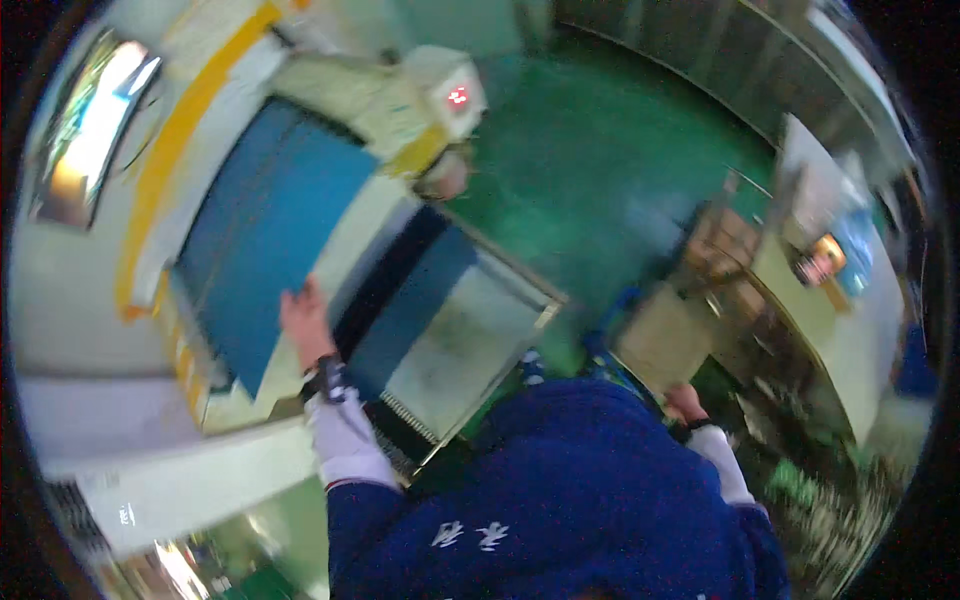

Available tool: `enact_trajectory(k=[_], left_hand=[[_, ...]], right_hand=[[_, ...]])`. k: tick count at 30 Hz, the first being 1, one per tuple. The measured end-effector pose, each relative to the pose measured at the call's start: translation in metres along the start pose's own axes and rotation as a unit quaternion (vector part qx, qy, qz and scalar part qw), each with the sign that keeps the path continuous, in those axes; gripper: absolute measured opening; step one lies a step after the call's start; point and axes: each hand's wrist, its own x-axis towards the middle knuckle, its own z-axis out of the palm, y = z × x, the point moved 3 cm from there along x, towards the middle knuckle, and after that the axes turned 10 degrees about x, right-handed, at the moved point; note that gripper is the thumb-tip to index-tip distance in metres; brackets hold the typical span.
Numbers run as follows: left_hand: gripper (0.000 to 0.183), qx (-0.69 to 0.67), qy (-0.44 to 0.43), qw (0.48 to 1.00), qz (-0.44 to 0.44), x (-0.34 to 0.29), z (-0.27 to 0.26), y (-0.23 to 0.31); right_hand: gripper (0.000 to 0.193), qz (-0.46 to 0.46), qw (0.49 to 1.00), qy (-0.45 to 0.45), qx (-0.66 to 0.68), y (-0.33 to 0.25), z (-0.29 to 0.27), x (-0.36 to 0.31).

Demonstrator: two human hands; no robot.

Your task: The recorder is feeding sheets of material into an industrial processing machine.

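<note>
My left hand [306,322], with a dark band on its wrist, is at the near edge of a wide blue sheet [275,200]. Its fingers look stretched out and apart, and nothing shows in them; whether they touch the sheet I cannot tell. The sheet lies on a pale machine bed [365,235], and beside it sits a framed tray [430,365] with dark, blue and whitish bands. Low at my right side, by a brown board-like seat [660,340], is my right hand [685,402]. Blur hides how its fingers are set.
A white box with a red lit display [457,95] stands at the machine's far corner. Yellow tape [190,130] runs along the far left side, near a bright screen [100,130]. At right a pale table [835,330] holds plastic bags and a lit phone [820,260].
</note>
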Motion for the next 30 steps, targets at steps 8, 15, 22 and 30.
enact_trajectory(k=[8, 15, 22, 30], left_hand=[[0.039, -0.107, -0.015, 0.991, -0.084, 0.018, -0.002, 0.004], [0.040, -0.110, -0.027, 0.992, -0.063, 0.011, 0.013, 0.008], [0.039, -0.105, -0.009, 0.991, -0.082, 0.021, 0.005, 0.017], [0.040, -0.088, -0.009, 0.993, -0.081, 0.030, 0.009, 0.020]], right_hand=[[0.019, 0.013, 0.999, 0.047, 0.005, 0.007, 0.014, 0.004], [0.023, 0.079, 0.996, 0.034, 0.039, -0.023, 0.009, -0.015], [0.017, 0.089, 0.989, 0.039, 0.112, -0.037, 0.007, -0.025], [0.031, 0.146, 0.974, 0.101, 0.139, -0.085, -0.022, -0.047]])
